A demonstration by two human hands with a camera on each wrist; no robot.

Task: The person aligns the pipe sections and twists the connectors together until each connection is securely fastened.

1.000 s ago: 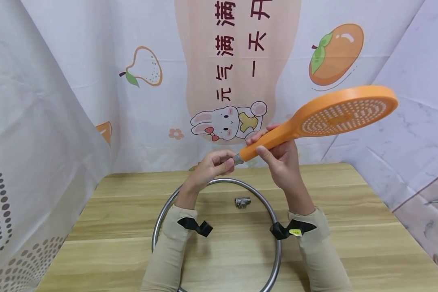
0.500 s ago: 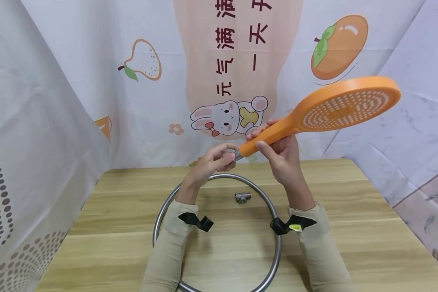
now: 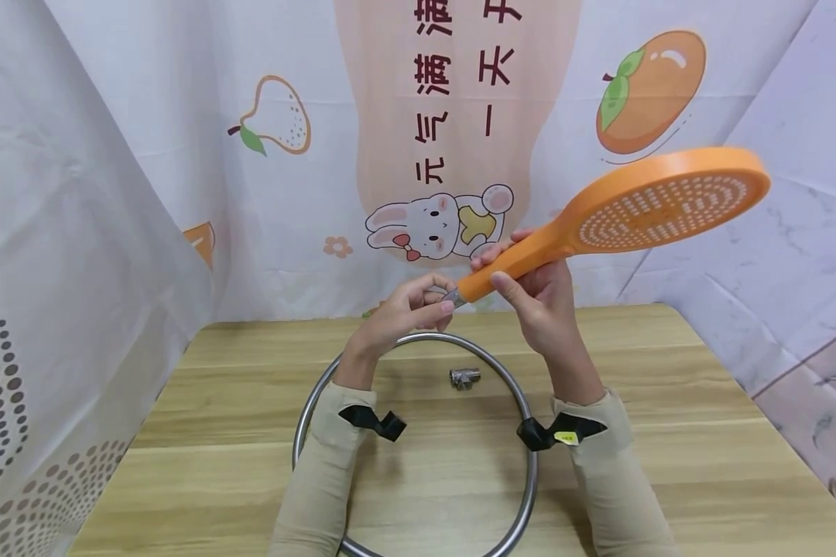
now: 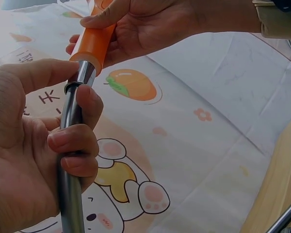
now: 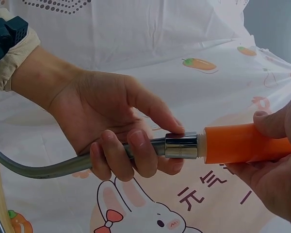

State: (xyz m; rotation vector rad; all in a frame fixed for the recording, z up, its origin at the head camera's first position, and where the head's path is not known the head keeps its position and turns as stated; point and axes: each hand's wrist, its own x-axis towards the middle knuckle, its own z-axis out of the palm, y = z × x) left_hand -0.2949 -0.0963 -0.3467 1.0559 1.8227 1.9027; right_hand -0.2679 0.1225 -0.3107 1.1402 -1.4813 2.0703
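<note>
My right hand grips the handle of an orange shower head, thumb on the near side, with its round spray face tilted up to the right. My left hand holds the end of a grey metal shower hose, fingers curled round it. In the right wrist view the left thumb and fingers are on the shiny chrome nut. That nut sits at the handle's end, and a narrow band of pale thread shows between nut and orange handle. The rest of the hose loops down onto the table.
A small chrome tee fitting lies on the wooden table inside the hose loop. Behind the table hangs a white printed cloth, with more cloth at both sides. Black straps are on both sleeves.
The left fingers have shifted slightly on the nut. Both hands and the shower head keep nearly the same place, while the whole head view has tilted a little.
</note>
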